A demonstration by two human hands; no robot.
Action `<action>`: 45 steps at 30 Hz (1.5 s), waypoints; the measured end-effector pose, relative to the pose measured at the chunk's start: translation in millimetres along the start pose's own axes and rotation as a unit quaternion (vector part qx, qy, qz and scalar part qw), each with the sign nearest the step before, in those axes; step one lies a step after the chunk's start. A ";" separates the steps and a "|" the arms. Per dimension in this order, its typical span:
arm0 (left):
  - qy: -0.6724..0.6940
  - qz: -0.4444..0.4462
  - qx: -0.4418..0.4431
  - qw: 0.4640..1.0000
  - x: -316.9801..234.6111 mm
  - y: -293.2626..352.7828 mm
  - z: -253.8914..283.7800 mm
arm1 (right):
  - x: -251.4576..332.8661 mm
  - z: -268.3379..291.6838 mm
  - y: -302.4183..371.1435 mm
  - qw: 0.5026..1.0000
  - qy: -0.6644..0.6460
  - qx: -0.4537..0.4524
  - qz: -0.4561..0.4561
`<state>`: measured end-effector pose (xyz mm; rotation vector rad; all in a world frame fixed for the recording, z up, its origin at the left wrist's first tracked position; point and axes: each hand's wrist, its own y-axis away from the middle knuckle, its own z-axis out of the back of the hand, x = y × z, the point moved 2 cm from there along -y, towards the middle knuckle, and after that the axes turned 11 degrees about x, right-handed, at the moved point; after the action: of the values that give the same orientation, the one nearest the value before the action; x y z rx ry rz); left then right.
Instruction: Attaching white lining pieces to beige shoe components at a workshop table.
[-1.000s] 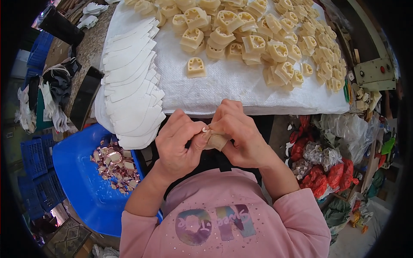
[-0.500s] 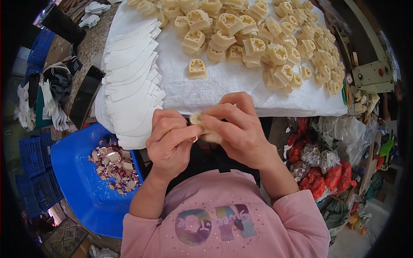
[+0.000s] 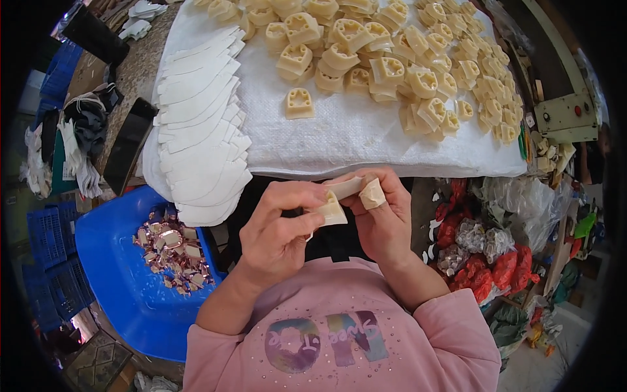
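In front of my chest, my left hand (image 3: 277, 228) pinches a small cream plastic block (image 3: 333, 210), shaped like a shoe heel, between thumb and fingers. A white flat strip (image 3: 346, 188) stretches from the block toward my right hand (image 3: 385, 219), whose thumb and fingers grip its other end. Whether the strip is stuck to the block cannot be made out. A cream wrap (image 3: 373, 195) covers my right thumb tip. Beyond my hands, a single similar block (image 3: 300, 104) stands on the white woven sheet (image 3: 287, 147), in front of a large heap of such blocks (image 3: 353, 39).
Overlapping white curved strips (image 3: 202, 124) line the table's left side. A blue basin (image 3: 124, 281) at lower left holds small pinkish metallic pieces (image 3: 173, 248). A dark phone (image 3: 130, 144) rests left of the sheet. Red and clear plastic bags (image 3: 483, 261) lie at right.
My hands have moved apart and slightly right. The white strip now shows stretched between them, and the block is seen more plainly in my left fingers.
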<state>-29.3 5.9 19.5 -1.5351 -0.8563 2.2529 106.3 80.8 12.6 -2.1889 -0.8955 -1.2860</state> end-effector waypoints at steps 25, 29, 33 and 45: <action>0.024 0.020 0.087 0.996 -1.2 -9.6 -6.7 | 11.1 34.1 -26.0 0.967 0.012 0.212 -0.140; -0.013 0.017 0.107 0.994 -2.4 -8.2 -6.3 | 14.6 29.0 -27.2 0.958 0.117 0.229 -0.130; -0.005 0.058 0.105 0.993 2.2 -4.4 -5.6 | 3.4 28.7 -21.0 0.961 0.152 0.172 -0.152; 0.261 0.266 -0.099 0.923 10.9 -2.8 -9.3 | -3.7 21.6 -27.5 0.971 0.170 0.158 0.051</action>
<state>-25.3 16.9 10.6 -2.5579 -0.5610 1.9167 98.0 112.7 0.6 -1.6836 -0.7783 -1.3150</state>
